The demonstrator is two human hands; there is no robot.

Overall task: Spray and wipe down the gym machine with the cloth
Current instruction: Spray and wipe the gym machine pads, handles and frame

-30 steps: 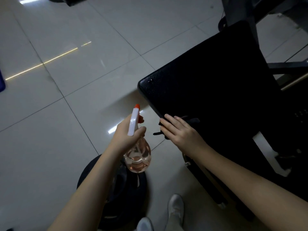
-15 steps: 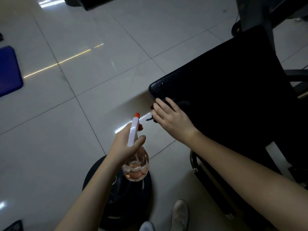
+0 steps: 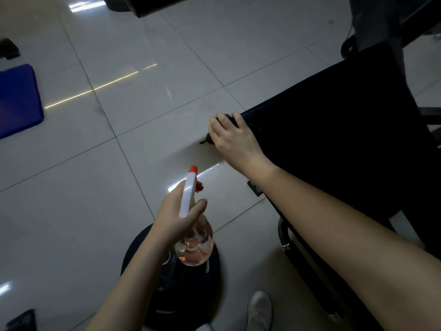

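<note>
The gym machine's black padded bench (image 3: 334,139) fills the right side, its near-left corner under my right hand (image 3: 232,139). That hand presses a dark cloth (image 3: 207,139) against the corner; only small bits of the cloth show past the fingers. My left hand (image 3: 177,217) holds a clear round spray bottle (image 3: 194,247) with a white head and orange nozzle, low and left of the bench, nozzle pointing up and away.
A black round weight plate (image 3: 143,247) lies on the tiled floor under the bottle. A blue mat (image 3: 16,99) lies at the far left. The bench's metal frame (image 3: 284,237) runs below my right arm. My white shoe (image 3: 259,309) is at the bottom.
My right hand has slid the cloth along the bench's left edge toward its far corner. The view has shifted, and the left hand has kept the bottle in about the same pose.
</note>
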